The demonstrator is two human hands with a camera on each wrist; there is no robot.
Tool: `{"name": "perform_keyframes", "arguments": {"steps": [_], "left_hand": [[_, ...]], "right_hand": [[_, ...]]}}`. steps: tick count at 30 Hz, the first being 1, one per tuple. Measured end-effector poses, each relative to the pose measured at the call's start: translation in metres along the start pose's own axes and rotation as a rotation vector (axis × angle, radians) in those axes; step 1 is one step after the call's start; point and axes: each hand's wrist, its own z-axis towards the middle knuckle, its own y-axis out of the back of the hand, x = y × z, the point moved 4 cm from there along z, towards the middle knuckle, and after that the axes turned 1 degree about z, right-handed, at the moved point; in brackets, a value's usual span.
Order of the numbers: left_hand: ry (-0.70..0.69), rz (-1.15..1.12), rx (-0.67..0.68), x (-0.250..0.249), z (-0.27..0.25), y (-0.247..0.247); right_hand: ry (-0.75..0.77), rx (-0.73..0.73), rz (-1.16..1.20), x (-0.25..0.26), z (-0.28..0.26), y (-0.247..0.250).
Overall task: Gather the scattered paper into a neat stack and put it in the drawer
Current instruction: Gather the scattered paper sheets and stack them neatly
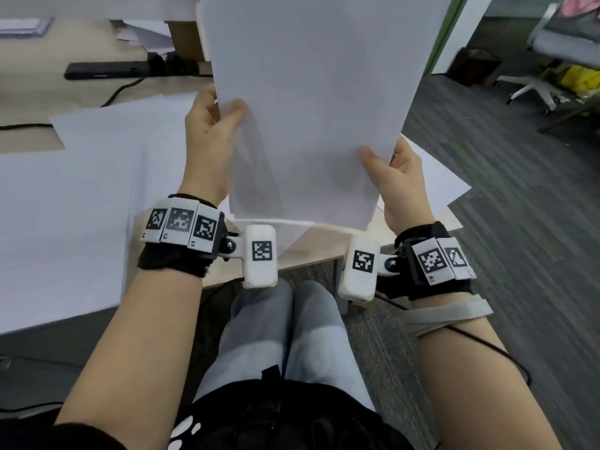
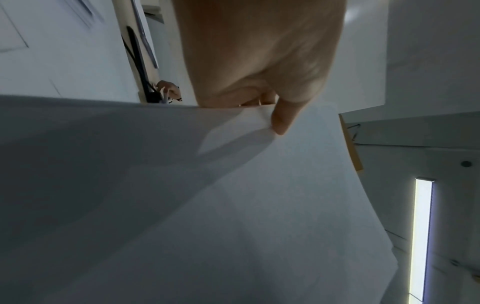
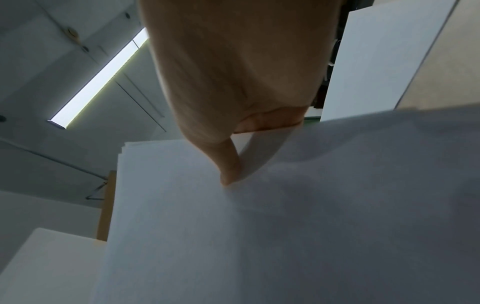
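A stack of white paper [image 1: 311, 108] stands raised almost upright in front of me, above the desk's near corner. My left hand [image 1: 212, 121] pinches its left edge, thumb on the front face, fingers hidden behind. My right hand [image 1: 394, 175] pinches the right edge lower down in the same way. In the left wrist view the thumb [image 2: 284, 119] presses on the paper stack [image 2: 233, 205]. In the right wrist view the thumb [image 3: 230, 170] lies on the stack [image 3: 285, 226], whose sheet edges are slightly staggered at the top. More loose sheets [image 1: 81, 206] cover the desk to the left. No drawer is in view.
A black power strip [image 1: 130, 69] with cables lies at the back of the wooden desk [image 1: 311, 254]. More paper [image 1: 146, 30] is piled behind it. An office chair [image 1: 552, 60] stands on grey carpet at the right. My legs are below the desk edge.
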Motion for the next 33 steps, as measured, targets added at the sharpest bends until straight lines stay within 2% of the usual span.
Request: {"name": "perform_keyframes", "arguments": {"steps": [8,11,15,18,21,26,33], "left_hand": [[0.039,0.029,0.04,0.01,-0.019,0.005],[0.055,0.04,0.015,0.014,-0.021,0.01],[0.143,0.109,0.035,0.031,-0.028,0.01],[0.151,0.128,0.028,0.035,-0.028,0.001],[0.191,0.145,0.104,0.039,-0.018,-0.011],[0.312,0.338,0.174,0.062,0.003,-0.035],[0.412,0.687,0.19,0.108,0.037,-0.051]], "right_hand": [[-0.073,-0.052,0.104,-0.02,-0.013,-0.006],[-0.123,-0.062,0.084,-0.028,-0.014,-0.004],[-0.208,-0.059,0.015,-0.043,-0.019,-0.005],[-0.171,-0.114,-0.025,-0.043,-0.016,-0.002],[-0.131,-0.157,-0.047,-0.033,-0.007,0.012],[-0.158,-0.247,-0.108,-0.027,0.008,0.05],[-0.3,-0.328,-0.23,-0.043,0.027,0.094]]}}
